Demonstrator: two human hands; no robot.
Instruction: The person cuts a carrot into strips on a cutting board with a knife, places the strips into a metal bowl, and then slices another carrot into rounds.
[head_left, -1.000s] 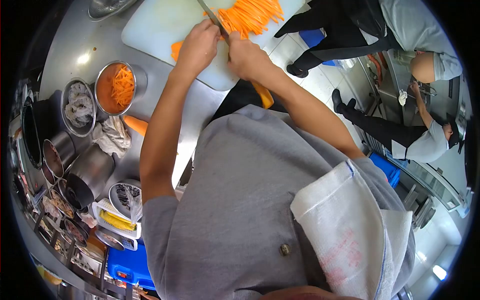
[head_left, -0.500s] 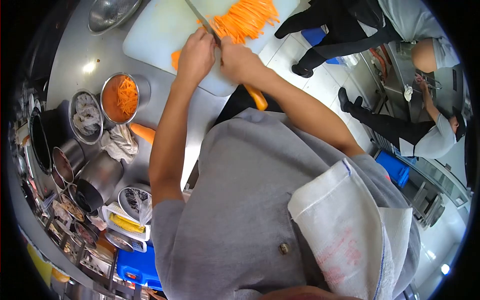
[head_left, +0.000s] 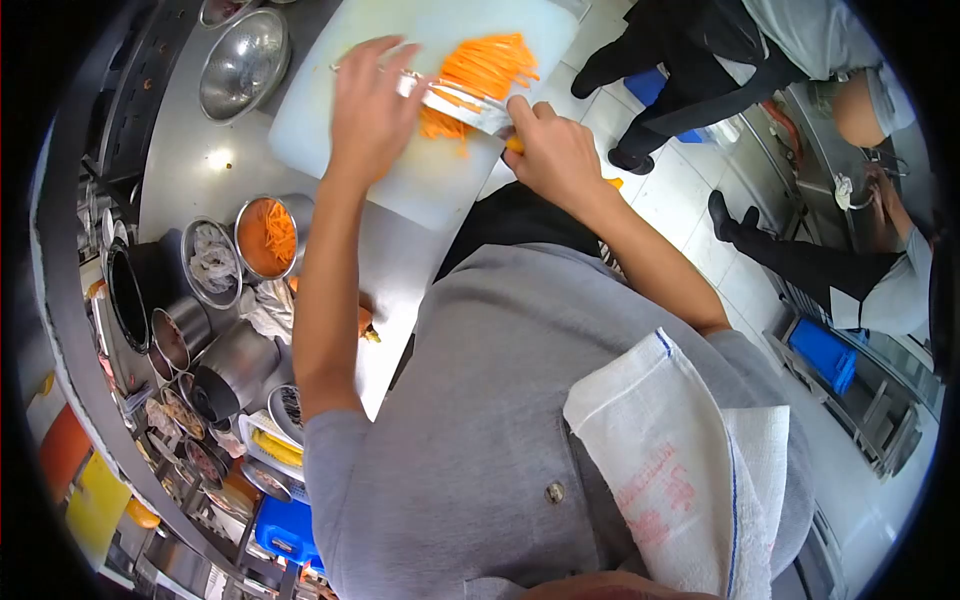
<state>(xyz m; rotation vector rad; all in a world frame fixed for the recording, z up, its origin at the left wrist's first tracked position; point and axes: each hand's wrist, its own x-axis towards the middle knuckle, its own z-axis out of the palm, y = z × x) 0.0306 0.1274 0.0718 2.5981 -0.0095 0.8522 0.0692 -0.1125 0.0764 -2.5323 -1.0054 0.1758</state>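
A knife with a yellow handle lies across the white cutting board (head_left: 300,125), and my right hand (head_left: 560,155) is closed around its handle. The wide knife blade (head_left: 465,105) points left, its flat reflecting light. Over the left part of the board is my left hand (head_left: 372,115), fingers spread and slightly blurred, right at the blade's tip end. A pile of carrot strips (head_left: 490,65) rests beyond the blade, while smaller carrot shreds (head_left: 440,125) sit on its near side. A whole carrot (head_left: 365,322) is partly hidden behind my left forearm.
On the steel counter stand a pot of shredded carrot (head_left: 265,240), a bowl with a crumpled cloth-like item (head_left: 212,262) and an empty metal bowl (head_left: 245,65). Several pots and containers crowd the left. Two people (head_left: 690,60) stand on the tiled floor at right.
The knife has swung from pointing away to pointing left, my right hand moving rightward with it. My left hand has shifted left and its fingers have spread. The view has shifted slightly.
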